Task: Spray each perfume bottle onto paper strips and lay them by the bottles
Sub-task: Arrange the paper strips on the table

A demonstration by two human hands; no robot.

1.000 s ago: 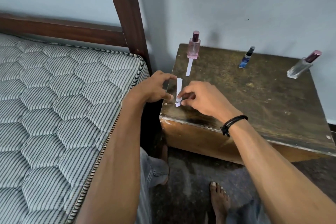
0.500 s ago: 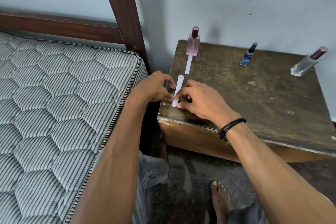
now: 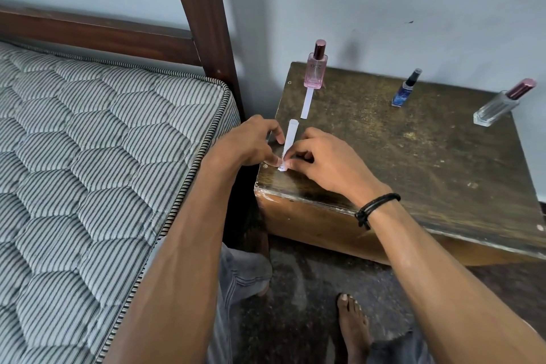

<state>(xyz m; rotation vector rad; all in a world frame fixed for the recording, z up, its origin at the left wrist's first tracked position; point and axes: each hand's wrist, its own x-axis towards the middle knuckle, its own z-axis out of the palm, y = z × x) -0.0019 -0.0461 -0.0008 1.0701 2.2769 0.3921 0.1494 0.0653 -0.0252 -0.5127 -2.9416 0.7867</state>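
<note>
Three perfume bottles stand along the back of the worn wooden bedside table [image 3: 413, 174]: a pink bottle [image 3: 315, 71] at the left, a small blue bottle [image 3: 405, 91] in the middle, and a clear bottle with a maroon cap [image 3: 499, 105] at the right. One white paper strip [image 3: 307, 103] lies just in front of the pink bottle. A second white paper strip [image 3: 289, 142] lies near the table's front left corner. My left hand [image 3: 251, 142] and my right hand [image 3: 322, 159] both pinch its near end with fingertips.
A striped quilted mattress [image 3: 88, 156] fills the left side, with a dark wooden bedpost [image 3: 206, 18] and headboard behind it. The wall rises right behind the table. My bare foot [image 3: 353, 328] rests on the dark floor below.
Both hands stay at the strip's near end; the fingers have closed tighter around it. The strip has tilted slightly. The bottles and the far strip have not moved.
</note>
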